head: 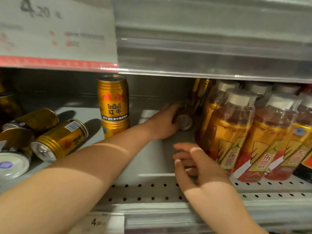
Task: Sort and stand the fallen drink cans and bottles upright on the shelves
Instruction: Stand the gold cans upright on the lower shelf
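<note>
Left hand: the left hand [163,122] reaches deep into the shelf, fingers curled around a fallen bottle [184,121] that lies on its side with its pale cap end facing the camera.
Right hand: the right hand [199,168] hovers low near the shelf front, fingers loosely bent and slightly apart, holding nothing; its fingertips sit just beside the standing bottles [239,132].
Standing bottles: a packed row of amber, gold-labelled bottles with pale caps fills the right side, upright or leaning slightly.
Stacked cans: one gold Red Bull can [113,97] stands on top of another can [114,130], left of the reaching arm.
Fallen cans: two gold cans [60,140] lie on their sides at the left, touching each other.
Surface: grey metal shelf [152,191] with rows of small holes along its front edge, dim at the back.
Surroundings: an upper shelf edge [211,48] with a blurred price tag [55,31] reading 4.20; a second price label [104,222] below.
Hard to make out: the gripped bottle's body is hidden behind the hand and in shadow; a white lid [12,164] and dark containers at the far left are cut off by the frame.
</note>
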Demonstrator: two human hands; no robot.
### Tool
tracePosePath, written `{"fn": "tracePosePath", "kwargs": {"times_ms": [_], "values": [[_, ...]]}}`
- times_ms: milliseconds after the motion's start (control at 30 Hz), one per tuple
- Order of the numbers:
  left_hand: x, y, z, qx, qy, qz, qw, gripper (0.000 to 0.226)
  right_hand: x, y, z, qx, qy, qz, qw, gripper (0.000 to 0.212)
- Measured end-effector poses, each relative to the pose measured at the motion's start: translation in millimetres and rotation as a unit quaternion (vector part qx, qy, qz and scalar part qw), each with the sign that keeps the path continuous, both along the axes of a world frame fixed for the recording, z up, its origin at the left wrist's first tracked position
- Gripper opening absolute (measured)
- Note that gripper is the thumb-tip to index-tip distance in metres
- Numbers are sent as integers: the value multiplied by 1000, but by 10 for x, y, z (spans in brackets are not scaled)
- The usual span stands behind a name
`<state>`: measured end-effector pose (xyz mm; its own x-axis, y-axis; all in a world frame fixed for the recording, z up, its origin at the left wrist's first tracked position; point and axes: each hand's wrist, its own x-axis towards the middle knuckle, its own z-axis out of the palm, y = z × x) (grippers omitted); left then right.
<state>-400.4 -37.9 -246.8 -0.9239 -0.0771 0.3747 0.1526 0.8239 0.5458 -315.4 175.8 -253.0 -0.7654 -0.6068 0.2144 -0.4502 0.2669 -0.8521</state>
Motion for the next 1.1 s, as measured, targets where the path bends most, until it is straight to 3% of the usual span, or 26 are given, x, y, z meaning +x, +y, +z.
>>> {"fn": "tracePosePath", "kwargs": {"times_ms": [100, 200, 367, 567, 633, 733, 800, 900, 1000, 1100], "values": [[188, 62, 59, 23, -54, 53, 997, 73, 4, -45, -62, 45, 66, -14, 997, 48], [141, 227, 128, 53, -54, 124, 989, 71, -4, -59, -75, 74, 92, -26, 993, 43], [83, 422, 173, 26, -96, 211, 972, 66, -21, -35, -102, 96, 96, -26, 990, 42], [990, 588, 381, 105, -103, 172, 974, 57, 59, -45, 18, 75, 25, -55, 995, 38], [1391, 631, 388, 134, -88, 188, 969, 55, 155, -78, 74, 76, 21, -80, 994, 46], [1923, 573, 378, 176, -82, 207, 959, 53, 345, -116, 102, 122, 55, -85, 987, 81], [2213, 468, 393, 203, -67, 211, 954, 54, 480, -171, 137, 159, 82, -44, 983, 92], [2575, 302, 447, 233, -45, 204, 950, 56, 680, -314, 193, 202, 119, 9, 972, 96], [2801, 102, 514, 231, -55, 200, 950, 61, 835, -472, 308, 183, 144, 10, 972, 102], [2923, -51, 573, 246, -50, 192, 949, 71, 906, -647, 397, 167, 186, 62, 966, 88]]}}
